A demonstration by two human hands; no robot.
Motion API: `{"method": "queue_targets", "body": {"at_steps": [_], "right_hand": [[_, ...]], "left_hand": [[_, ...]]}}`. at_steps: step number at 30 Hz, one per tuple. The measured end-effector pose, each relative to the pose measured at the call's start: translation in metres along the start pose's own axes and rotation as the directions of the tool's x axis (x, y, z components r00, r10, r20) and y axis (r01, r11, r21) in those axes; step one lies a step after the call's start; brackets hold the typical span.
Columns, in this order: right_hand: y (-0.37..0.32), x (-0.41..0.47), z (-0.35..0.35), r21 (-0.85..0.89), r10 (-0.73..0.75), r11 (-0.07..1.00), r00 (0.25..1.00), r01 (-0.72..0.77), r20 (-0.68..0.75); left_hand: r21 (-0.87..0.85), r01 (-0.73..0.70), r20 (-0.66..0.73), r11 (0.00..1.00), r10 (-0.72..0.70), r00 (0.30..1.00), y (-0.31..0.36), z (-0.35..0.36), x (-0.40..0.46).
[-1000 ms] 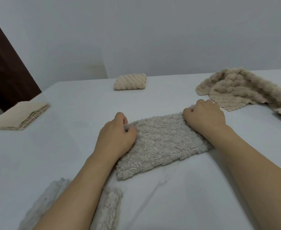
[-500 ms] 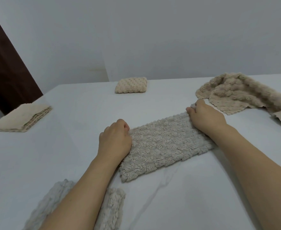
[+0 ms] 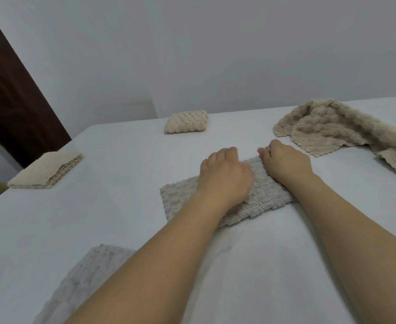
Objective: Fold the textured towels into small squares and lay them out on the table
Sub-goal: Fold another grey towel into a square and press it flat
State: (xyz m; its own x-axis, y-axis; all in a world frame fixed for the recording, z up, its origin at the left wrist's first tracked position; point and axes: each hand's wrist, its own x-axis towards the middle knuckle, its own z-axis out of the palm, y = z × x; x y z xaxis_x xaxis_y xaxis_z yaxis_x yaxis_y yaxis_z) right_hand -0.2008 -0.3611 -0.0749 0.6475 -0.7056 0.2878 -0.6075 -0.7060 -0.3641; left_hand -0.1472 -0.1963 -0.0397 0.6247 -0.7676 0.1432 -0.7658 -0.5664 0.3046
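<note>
A grey textured towel (image 3: 180, 199), folded into a long strip, lies slantwise in the middle of the white table (image 3: 112, 225). My left hand (image 3: 225, 178) rests on its middle with the fingers curled over the far edge. My right hand (image 3: 286, 162) is closed on the strip's right end, close beside the left hand. A small folded beige square (image 3: 185, 121) sits at the back of the table. Another folded beige towel (image 3: 45, 170) lies at the table's left edge.
A loose heap of beige textured towels (image 3: 337, 127) spreads over the back right. A grey towel (image 3: 87, 279) lies near the front edge, partly under my left forearm. A dark brown door (image 3: 12, 97) stands at the left, with a pale wall behind the table.
My left hand has slid from the strip's left end to its middle, close to my right hand. The right hand stays on the right end. The view has tilted down slightly.
</note>
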Motion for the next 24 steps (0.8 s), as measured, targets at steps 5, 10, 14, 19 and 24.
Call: {"method": "queue_targets", "body": {"at_steps": [5, 10, 14, 19, 24], "right_hand": [[0.0, 0.0, 0.0, -0.018, 0.008, 1.0, 1.0, -0.008, 0.017], [-0.002, -0.001, -0.002, -0.003, 0.016, 1.0, 1.0, -0.016, 0.018], [-0.009, -0.003, -0.008, -0.017, 0.03, 0.999, 0.998, -0.029, 0.056], [-0.011, -0.015, -0.014, -0.042, 0.135, 0.99, 0.99, -0.134, 0.033], [0.007, -0.041, -0.03, -0.009, 0.087, 0.996, 0.996, -0.087, 0.013]], "left_hand": [[0.112, -0.053, 0.223, 0.992, 0.027, 0.975, -0.024, 0.025, -0.02], [0.198, 0.016, 0.223, 0.98, -0.061, 0.973, -0.061, 0.01, -0.056], [0.209, 0.062, 0.2, 0.976, -0.105, 0.974, -0.061, 0.01, -0.061], [0.221, 0.078, 0.177, 0.972, -0.119, 0.977, -0.059, 0.011, -0.062], [0.22, 0.087, 0.18, 0.972, -0.129, 0.975, -0.057, 0.011, -0.061]]}}
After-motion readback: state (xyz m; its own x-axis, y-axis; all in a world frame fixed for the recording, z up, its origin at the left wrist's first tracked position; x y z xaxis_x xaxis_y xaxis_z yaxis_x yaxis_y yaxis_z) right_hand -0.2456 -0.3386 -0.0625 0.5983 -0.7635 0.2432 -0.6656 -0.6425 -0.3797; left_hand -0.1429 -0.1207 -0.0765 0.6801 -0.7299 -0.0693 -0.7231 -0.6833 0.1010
